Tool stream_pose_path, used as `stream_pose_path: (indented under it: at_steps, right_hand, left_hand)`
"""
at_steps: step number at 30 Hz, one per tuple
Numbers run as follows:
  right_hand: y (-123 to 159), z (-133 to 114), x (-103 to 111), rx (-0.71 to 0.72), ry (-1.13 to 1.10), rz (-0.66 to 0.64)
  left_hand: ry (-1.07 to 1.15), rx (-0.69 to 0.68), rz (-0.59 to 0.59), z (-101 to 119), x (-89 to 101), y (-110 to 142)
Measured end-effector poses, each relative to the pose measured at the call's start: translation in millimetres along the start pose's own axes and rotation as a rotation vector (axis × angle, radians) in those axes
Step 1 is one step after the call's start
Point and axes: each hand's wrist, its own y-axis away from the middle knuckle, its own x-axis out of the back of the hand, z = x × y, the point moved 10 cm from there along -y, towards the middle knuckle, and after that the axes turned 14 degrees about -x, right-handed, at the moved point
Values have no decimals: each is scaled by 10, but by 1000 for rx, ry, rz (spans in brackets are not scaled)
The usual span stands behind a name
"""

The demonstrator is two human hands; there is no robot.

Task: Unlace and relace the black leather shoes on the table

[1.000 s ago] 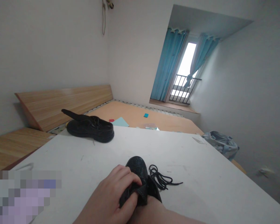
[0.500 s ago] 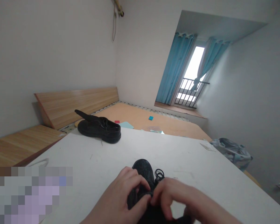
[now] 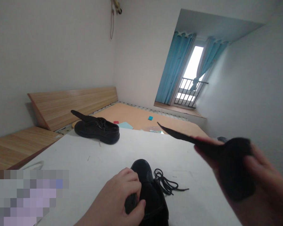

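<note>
A black shoe (image 3: 153, 201) stands at the near edge of the white table, toe pointing away from me. My left hand (image 3: 124, 194) is closed on its left side, fingers and thumb gripping the edge of the opening. My right hand (image 3: 252, 169), raised above the table on the right, is closed on a dark, bent insole (image 3: 238, 172) whose thin end points left. Beside the shoe lies a loose bunch of black shoelace (image 3: 167, 182). Another black shoe (image 3: 96, 130) rests at the far left, with laces in it and a flat black insole (image 3: 81, 116) sticking up over it.
Beyond the white table (image 3: 108, 163) lies a bed (image 3: 132, 113) with a blue square (image 3: 150, 118) and a red piece (image 3: 116, 122) on it. A wooden headboard (image 3: 77, 103) runs along the left wall. Blue curtains (image 3: 172, 69) hang at the window.
My right hand has lifted out of the shoe and moved up and right with the insole. The shoelace is now more fully visible. My left hand stays on the shoe.
</note>
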Motion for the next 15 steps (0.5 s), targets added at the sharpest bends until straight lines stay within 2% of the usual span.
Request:
stream_pose_path:
  at_steps: [2, 4, 6, 8, 12, 15]
  right_hand:
    - [67, 80, -423, 57, 187, -167]
    - [173, 265, -951, 136, 460, -469]
    - [217, 461, -1208, 192, 582, -617]
    - [185, 663, -1267, 189, 664, -638]
    - [210, 1007, -1254, 221, 801, -650]
    - [279, 1160, -1291, 285, 879, -705]
  left_hand:
    - [6, 16, -19, -26, -8, 9]
    - [18, 30, -39, -69, -27, 19]
    - [26, 64, -35, -144, -34, 34]
    - [53, 103, 10, -227, -15, 50]
    - [204, 147, 114, -332, 23, 60]
    - [180, 203, 115, -382, 14, 64]
